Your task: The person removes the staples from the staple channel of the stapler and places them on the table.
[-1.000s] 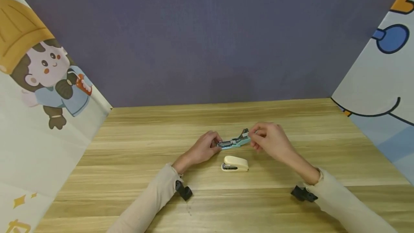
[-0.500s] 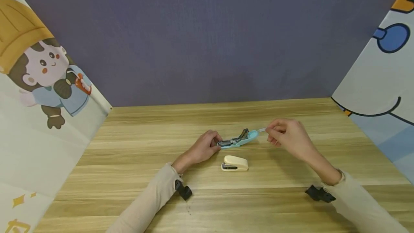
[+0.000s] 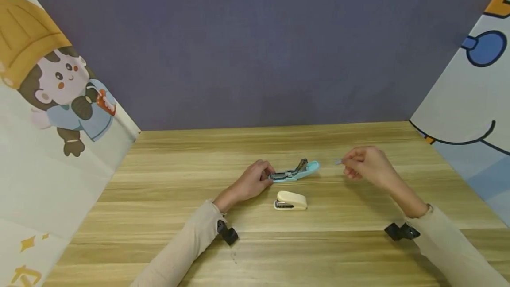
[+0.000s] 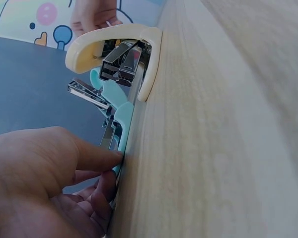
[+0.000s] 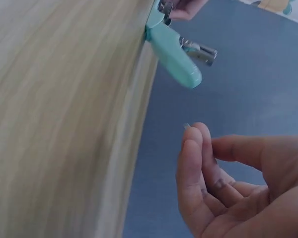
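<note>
A teal stapler (image 3: pixel 307 172) lies opened out flat on the table, its metal magazine tilted up from the teal cover. My left hand (image 3: pixel 251 181) pinches its left end, thumb on the teal base in the left wrist view. To the right of the stapler and apart from it, my right hand (image 3: pixel 369 168) is raised over the table. Between its thumb and fingertips it pinches a small silvery strip of staples (image 3: pixel 338 162); only a short tip (image 5: pixel 186 126) shows in the right wrist view. A cream stapler (image 3: pixel 292 200) stands closed just nearer than the teal one, touched by neither hand.
The wood-grain table (image 3: pixel 167 167) ends at a dark blue-grey back wall (image 3: pixel 255 56). Side panels with cartoon prints (image 3: pixel 71 87) stand left and right. Each beige sleeve (image 3: pixel 187 238) carries a black wrist camera (image 3: pixel 228 233).
My right hand has drawn away to the right from the teal stapler, taking the staple strip with it. The left hand stays on the stapler's left end.
</note>
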A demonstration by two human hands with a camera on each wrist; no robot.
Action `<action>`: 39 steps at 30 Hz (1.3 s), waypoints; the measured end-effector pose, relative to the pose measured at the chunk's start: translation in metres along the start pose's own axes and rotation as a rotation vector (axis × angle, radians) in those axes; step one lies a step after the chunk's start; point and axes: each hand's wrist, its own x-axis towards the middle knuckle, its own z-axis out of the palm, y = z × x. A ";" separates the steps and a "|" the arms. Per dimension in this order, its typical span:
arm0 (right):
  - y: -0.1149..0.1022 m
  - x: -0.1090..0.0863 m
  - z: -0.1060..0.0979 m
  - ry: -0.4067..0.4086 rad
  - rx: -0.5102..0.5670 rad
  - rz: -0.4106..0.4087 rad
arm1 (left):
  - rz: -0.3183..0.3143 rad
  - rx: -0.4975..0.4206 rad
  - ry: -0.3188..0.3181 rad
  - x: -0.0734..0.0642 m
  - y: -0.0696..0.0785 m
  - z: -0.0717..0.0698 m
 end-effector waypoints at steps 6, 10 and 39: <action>0.021 0.010 -0.005 -0.142 0.258 0.099 | 0.047 0.009 0.015 -0.001 -0.002 0.000; 0.031 0.014 -0.009 -0.175 0.319 0.136 | 0.044 0.011 0.015 -0.001 -0.003 0.001; 0.058 0.018 -0.012 -0.239 0.247 0.235 | 0.018 -0.017 0.015 0.003 -0.002 0.001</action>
